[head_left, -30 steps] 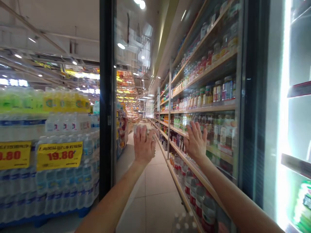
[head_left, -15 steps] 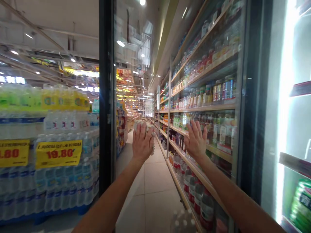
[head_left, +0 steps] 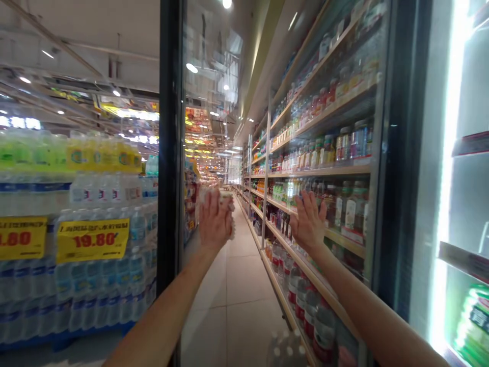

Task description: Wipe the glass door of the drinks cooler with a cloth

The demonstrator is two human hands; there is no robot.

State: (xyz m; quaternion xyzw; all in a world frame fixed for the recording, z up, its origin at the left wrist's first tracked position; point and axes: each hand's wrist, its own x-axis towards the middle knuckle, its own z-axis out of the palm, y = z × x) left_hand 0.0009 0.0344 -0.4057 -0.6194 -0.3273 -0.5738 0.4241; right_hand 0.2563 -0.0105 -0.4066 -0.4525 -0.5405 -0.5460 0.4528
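My left hand [head_left: 213,223] is raised against a glass door [head_left: 214,81], fingers closed over a whitish cloth [head_left: 231,220] that it presses to the pane. My right hand [head_left: 309,224] lies flat on the same glass a little to the right, fingers spread, holding nothing. Both forearms reach up from the bottom of the view. The door's black frame [head_left: 170,153] stands just left of my left hand. Most of the cloth is hidden behind my hand.
Through the glass, wooden shelves [head_left: 324,171] of bottled drinks run along a tiled aisle [head_left: 237,306]. Stacked water bottles [head_left: 95,290] with a yellow price sign [head_left: 92,239] stand on the left. A lit cooler interior [head_left: 458,204] lies on the right. A pack of bottles [head_left: 286,349] sits low.
My left hand has slid left across the glass with the cloth. My right hand has stayed flat in nearly the same spot.
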